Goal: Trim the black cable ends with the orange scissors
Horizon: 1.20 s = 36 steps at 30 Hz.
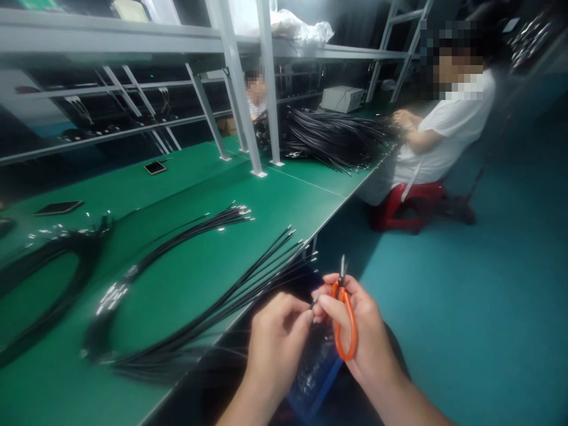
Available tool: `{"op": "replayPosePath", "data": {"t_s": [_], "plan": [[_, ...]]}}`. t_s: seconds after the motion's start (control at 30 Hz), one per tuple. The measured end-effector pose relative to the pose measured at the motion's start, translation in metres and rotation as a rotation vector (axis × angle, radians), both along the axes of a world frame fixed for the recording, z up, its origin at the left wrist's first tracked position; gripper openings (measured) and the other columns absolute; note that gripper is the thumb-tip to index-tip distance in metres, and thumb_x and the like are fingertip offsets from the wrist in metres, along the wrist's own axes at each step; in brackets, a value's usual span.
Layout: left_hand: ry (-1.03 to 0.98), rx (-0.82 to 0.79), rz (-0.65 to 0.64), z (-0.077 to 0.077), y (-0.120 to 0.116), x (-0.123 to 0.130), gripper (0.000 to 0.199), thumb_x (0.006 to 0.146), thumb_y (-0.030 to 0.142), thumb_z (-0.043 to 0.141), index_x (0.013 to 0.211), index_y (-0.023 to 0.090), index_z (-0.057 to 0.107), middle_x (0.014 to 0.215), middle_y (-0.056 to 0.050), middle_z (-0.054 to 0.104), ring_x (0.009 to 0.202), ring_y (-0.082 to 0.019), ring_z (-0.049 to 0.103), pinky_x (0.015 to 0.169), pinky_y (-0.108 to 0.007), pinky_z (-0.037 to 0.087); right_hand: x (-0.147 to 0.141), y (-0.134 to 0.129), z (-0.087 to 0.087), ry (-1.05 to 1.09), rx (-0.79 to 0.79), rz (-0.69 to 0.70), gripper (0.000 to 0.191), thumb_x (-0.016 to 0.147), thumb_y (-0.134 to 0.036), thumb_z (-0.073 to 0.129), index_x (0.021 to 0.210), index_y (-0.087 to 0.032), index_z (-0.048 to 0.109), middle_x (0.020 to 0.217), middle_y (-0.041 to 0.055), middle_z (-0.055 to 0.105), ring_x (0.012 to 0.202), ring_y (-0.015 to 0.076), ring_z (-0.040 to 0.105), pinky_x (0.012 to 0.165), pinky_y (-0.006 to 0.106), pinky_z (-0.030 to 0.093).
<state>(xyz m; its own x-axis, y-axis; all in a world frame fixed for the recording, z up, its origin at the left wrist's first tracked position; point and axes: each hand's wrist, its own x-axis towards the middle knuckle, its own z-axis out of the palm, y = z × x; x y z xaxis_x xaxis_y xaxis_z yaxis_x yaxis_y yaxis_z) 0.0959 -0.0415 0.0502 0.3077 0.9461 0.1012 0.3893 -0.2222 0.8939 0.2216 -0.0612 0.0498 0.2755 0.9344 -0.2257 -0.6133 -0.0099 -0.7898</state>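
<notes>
Your right hand (pixel 361 322) holds the orange snips (pixel 344 319) in a closed grip; your left hand (pixel 277 328) pinches a thin wire end (pixel 314 303) (touching the blades), beside the counter (pixel 266 201).

- The left hand (pixel 277 331) and right hand (pixel 355 322) are pinching something too small to tell, its end hiding between the fingertips
- The orange snips (pixel 345 319) are lying partly covered by the right palm
- The far-left cable loop (pixel 44 284) is running off the left edge
- The bag (pixel 315 370) near the lap is blurring
</notes>
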Motion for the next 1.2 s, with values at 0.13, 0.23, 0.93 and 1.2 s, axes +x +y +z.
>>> {"op": "replayPosePath", "data": {"t_s": [0.13, 0.23, 0.93, 1.2], "plan": [[0.039, 0.031, 0.018, 0.001, -0.002, 0.000, 0.012, 0.083, 0.022, 0.059, 0.073, 0.020, 0.065, 0.070, 0.000, 0.063, 0.061, -0.015, 0.056, 0.056, -0.024, 0.040, -0.002, 0.000, -0.001, -0.052, -0.005, -0.029, 0.035, 0.068, -0.018, 0.074, 0.093, -0.019, 0.050, 0.071, -0.0025, 0.060, 0.058, 0.0101, 0.056, 0.056, 0.023, 0.046], [0.054, 0.061, 0.029, 0.000, -0.004, -0.001, 0.012, 0.083, 0.022, 0.059, 0.072, 0.020, 0.065, 0.069, -0.001, 0.062, 0.059, -0.015, 0.055, 0.054, -0.024, 0.039, -0.003, 0.000, 0.000, -0.080, -0.009, -0.029, 0.035, 0.067, -0.018, 0.073, 0.092, -0.019, 0.050, 0.072, -0.0018, 0.060, 0.058, 0.0103, 0.056, 0.055, 0.022, 0.046], [-0.424, -0.202, 0.051, 0.007, 0.003, 0.003, 0.015, 0.081, 0.026, 0.063, 0.072, 0.017, 0.055, 0.064, -0.001, 0.057, 0.056, -0.014, 0.054, 0.053, -0.024, 0.043, -0.022, -0.004, 0.000, 0.224, -0.027, 0.076, 0.030, 0.068, -0.014, 0.071, 0.092, -0.019, 0.053, 0.070, -0.0028, 0.056, 0.057, 0.0090, 0.050, 0.054, 0.020, 0.043], [-0.676, -0.362, -0.160, 0.009, 0.013, -0.005, 0.012, 0.085, 0.019, 0.060, 0.075, 0.012, 0.061, 0.064, -0.002, 0.060, 0.058, -0.011, 0.053, 0.059, -0.022, 0.042, -0.015, -0.005, -0.002, 0.231, -0.004, 0.104, 0.028, 0.070, -0.012, 0.068, 0.093, -0.017, 0.053, 0.072, -0.0006, 0.060, 0.058, 0.0092, 0.054, 0.057, 0.019, 0.044]]}}
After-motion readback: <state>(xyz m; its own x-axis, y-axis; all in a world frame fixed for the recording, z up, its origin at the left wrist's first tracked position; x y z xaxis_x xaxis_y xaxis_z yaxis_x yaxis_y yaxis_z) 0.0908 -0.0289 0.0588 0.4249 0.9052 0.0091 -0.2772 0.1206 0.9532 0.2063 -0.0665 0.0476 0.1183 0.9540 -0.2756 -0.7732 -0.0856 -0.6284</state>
